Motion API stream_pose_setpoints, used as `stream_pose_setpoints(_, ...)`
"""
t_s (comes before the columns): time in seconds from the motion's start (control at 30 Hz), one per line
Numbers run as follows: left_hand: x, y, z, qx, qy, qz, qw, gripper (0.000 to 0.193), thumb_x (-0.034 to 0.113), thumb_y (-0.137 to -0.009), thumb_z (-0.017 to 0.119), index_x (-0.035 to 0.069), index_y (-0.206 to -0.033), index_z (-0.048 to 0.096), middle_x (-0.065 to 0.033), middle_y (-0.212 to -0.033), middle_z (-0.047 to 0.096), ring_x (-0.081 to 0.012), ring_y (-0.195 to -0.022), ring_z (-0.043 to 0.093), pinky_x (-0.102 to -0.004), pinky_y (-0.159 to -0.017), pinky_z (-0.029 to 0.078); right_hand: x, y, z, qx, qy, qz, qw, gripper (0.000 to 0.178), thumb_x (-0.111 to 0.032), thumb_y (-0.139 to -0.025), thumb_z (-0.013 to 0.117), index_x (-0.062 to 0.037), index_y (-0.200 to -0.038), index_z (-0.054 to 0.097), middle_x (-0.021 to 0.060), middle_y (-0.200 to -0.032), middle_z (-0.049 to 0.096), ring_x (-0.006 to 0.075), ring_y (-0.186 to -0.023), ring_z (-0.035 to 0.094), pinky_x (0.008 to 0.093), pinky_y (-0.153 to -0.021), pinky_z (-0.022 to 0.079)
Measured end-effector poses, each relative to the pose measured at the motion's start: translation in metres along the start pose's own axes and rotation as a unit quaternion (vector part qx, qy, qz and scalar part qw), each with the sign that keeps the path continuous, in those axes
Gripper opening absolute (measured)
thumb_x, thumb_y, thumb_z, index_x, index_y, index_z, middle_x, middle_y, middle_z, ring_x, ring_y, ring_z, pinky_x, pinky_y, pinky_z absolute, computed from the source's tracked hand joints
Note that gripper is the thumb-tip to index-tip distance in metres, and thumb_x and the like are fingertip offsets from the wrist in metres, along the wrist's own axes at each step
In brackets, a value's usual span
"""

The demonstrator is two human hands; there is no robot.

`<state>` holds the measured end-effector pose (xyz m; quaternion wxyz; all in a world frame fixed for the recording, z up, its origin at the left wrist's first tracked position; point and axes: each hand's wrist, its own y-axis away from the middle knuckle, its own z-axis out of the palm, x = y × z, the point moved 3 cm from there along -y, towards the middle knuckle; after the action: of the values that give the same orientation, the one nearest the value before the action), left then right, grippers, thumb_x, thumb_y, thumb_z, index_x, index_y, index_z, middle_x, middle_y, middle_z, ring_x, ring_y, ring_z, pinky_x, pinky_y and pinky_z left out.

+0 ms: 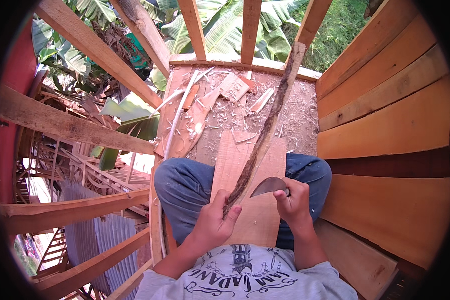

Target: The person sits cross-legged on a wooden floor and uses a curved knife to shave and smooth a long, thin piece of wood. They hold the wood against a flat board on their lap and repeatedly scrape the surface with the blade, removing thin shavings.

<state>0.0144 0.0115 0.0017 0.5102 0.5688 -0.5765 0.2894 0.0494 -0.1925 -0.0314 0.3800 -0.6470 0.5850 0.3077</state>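
Observation:
My left hand [216, 218] is closed round the lower end of a long wooden strip [270, 120] with rough dark bark along one side. The strip slants up and away to the right, its far end near the railing. In my right hand [293, 199] is a knife with a short, broad curved blade [268, 186], its tip toward the strip and a small gap between them. The fist hides most of the knife's handle. Under both hands a flat wooden board [230, 160] lies lengthwise between my legs.
Shavings [300, 120] and offcuts [233, 87] litter the plank floor ahead. A thin pale strip [180, 112] lies along the left edge. Slatted railings [75, 122] stand left and ahead, with banana leaves [217, 30] beyond. A plank wall [385, 130] rises at right.

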Motion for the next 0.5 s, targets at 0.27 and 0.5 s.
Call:
stream_pose_setpoints(0.27, 0.01, 0.02, 0.026, -0.06, 0.104, 0.032, 0.992, 0.026, 0.016, -0.093, 0.056, -0.002, -0.105, 0.043, -0.0138, -0.071, 0.056, -0.0143, -0.063, 0.056, -0.03, -0.054, 0.042, 0.001, -0.032, -0.023, 0.082, 0.101, -0.138, 0.982, 0.074, -0.075, -0.071, 0.056, -0.0054, -0.054, 0.038, 0.0079, -0.048, 0.037, 0.0258, -0.041, 0.044, 0.0336, -0.04, 0.034)
stream_pose_setpoints(0.5, 0.011, 0.041, 0.043, -0.208, 0.129, 0.042, 0.969, 0.026, 0.021, -0.097, 0.05, 0.0, -0.109, 0.041, -0.0061, -0.069, 0.048, -0.0122, -0.058, 0.045, -0.0292, -0.056, 0.038, 0.089, -0.068, -0.089, 0.28, -0.127, 0.154, 0.939, 0.063, -0.054, -0.096, 0.041, -0.006, -0.056, 0.033, -0.0044, -0.051, 0.03, 0.0065, -0.049, 0.033, 0.0279, -0.044, 0.022)
